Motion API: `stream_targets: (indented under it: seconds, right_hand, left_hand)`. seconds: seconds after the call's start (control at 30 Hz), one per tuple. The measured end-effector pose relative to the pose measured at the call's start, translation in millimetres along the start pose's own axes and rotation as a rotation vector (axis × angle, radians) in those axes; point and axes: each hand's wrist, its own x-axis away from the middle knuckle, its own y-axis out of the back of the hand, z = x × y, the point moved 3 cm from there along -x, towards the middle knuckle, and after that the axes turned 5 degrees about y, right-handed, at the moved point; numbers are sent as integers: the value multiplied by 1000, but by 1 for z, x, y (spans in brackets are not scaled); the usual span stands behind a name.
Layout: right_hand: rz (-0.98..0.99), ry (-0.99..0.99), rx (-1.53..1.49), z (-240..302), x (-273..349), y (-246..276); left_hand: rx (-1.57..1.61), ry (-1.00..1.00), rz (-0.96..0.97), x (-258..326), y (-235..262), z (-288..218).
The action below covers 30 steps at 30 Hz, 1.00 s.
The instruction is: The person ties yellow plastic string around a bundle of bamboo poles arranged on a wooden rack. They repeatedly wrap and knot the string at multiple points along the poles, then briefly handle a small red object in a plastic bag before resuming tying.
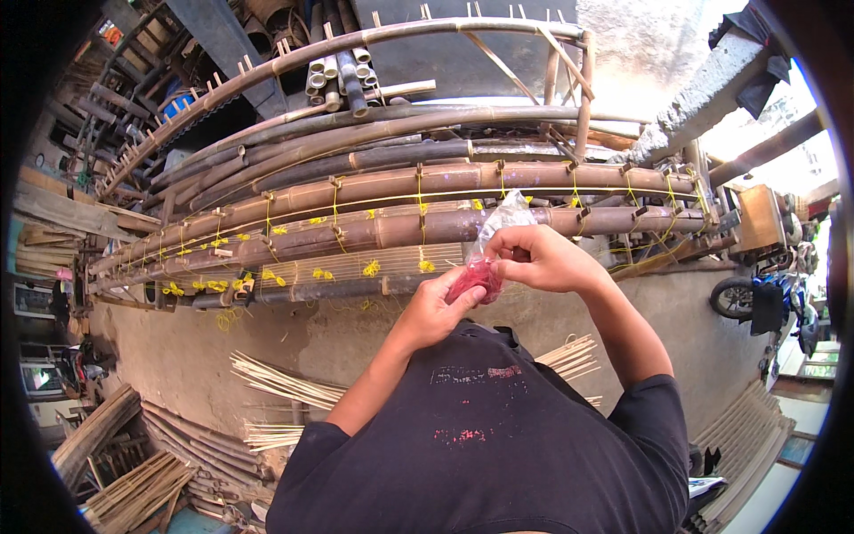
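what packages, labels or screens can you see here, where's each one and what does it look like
Clear plastic bag: held up by both hands before the bamboo frame, crinkled, red contents bunched at its bottom.
Screen-like box: far left edge, low down, pale glowing face, too blurred to be sure.
Print on the black shirt: chest, faded pale and red marks.

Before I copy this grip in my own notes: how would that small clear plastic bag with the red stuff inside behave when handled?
The clear plastic bag is probably floppy: its empty top crumples above the right hand. It seems light, since fingertips alone carry it. The red contents bunch at the bottom against the left hand, so it would likely sag and shift rather than keep its shape.
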Motion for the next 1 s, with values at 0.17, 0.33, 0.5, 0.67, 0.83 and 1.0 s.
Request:
stream_targets:
  seconds: [0.17, 0.33, 0.5, 0.67, 0.83, 1.0]
  right_hand:
    - [61, 35, 188, 13, -3, -4]
    - [102, -72, 145, 12, -4, -2]
    - [88, -111, -312, -7, -2, 0]
    - [50, -242, -737, -13, 0, -3]
    - [-36, -217, -833, -16, 2, 2]
    - [-99, -62, -423, -12, 3, 0]
  left_hand:
    - [-96, -33, 11, -2, 2, 1]
    - [65, 3, -22, -4, 0, 0]
    - [107, -10, -17, -7, 3, 6]
    - [119, -4, 1, -8, 5, 7]
    - [115, -52, -19, -10, 6, 6]
    - [109, -74, -52, -8, 5, -1]
